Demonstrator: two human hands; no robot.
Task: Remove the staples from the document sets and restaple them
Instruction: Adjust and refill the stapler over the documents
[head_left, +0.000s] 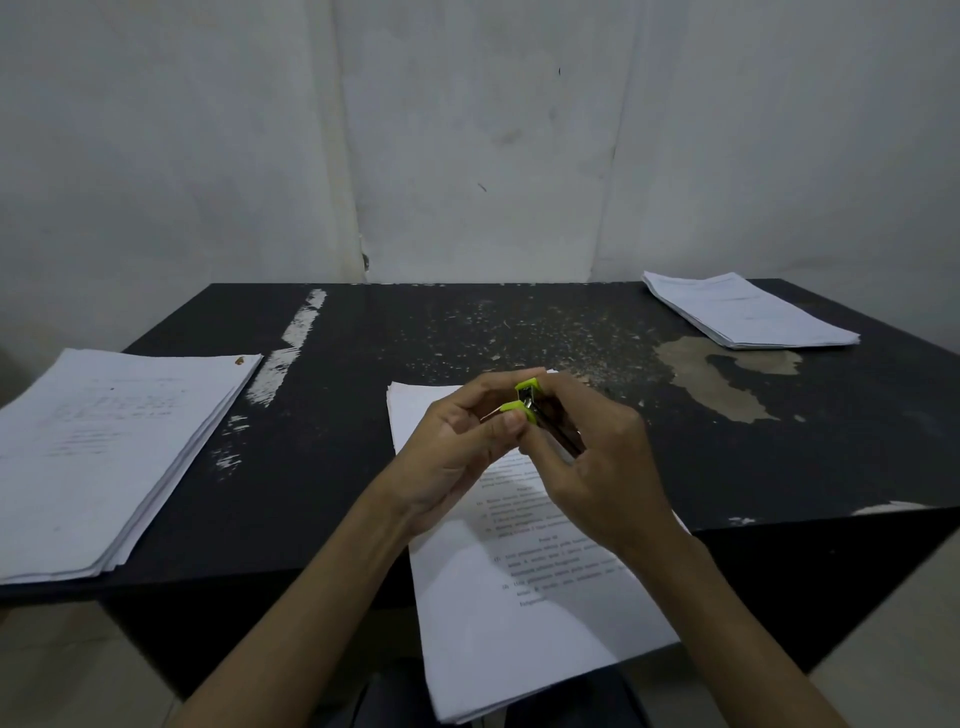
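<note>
- The fingers (511, 423) of the left hand (457, 452) are curled in and pinch the front end of a small lime-green and black stapler (530, 402), with the thumb lying against its lower green piece.
- The right hand (597, 467) grips the stapler's dark body from the other side, its fingers bent round it and the fingertips meeting those of the left hand.
- The stapler is held in the air between both hands. Its two green tips stand slightly apart, with metal showing between them.
- Directly beneath the hands lies a white printed document set (519, 597), at the middle of the near edge of the black, scuffed surface (415, 338). Its lower end hangs over that edge towards the person.
- A thick stack of white papers (104, 457) rests at the left edge, near the front left corner.
- A second, neater stack of white sheets (748, 312) sits at the far right corner.
- A white paint streak (296, 338) and a worn tan patch (717, 374) mark the surface between the stacks.
- A pale grey wall (467, 130) rises behind the far edge.
</note>
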